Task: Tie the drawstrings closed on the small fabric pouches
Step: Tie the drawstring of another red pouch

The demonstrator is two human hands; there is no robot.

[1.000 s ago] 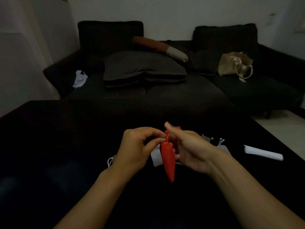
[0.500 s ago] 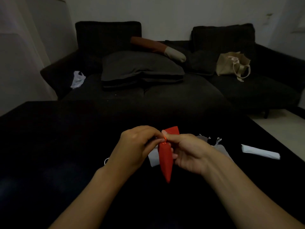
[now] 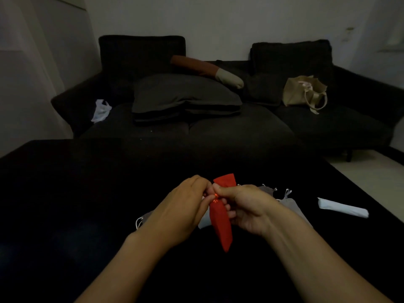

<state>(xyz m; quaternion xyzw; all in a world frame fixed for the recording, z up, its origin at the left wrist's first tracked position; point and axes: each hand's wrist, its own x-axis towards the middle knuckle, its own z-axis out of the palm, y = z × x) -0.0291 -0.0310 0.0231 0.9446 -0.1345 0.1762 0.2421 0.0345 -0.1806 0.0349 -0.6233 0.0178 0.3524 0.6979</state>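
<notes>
Your hands have closed in on the red pouch's neck

Since a second ago your left hand (image 3: 185,206) and right hand (image 3: 247,206) have drawn together, both pinching at the cinched neck of the red pouch (image 3: 220,224), which hangs above the dark surface (image 3: 65,193); grey pouches (image 3: 288,204) wait behind – you look mid-knot, the string itself too small to read
</notes>
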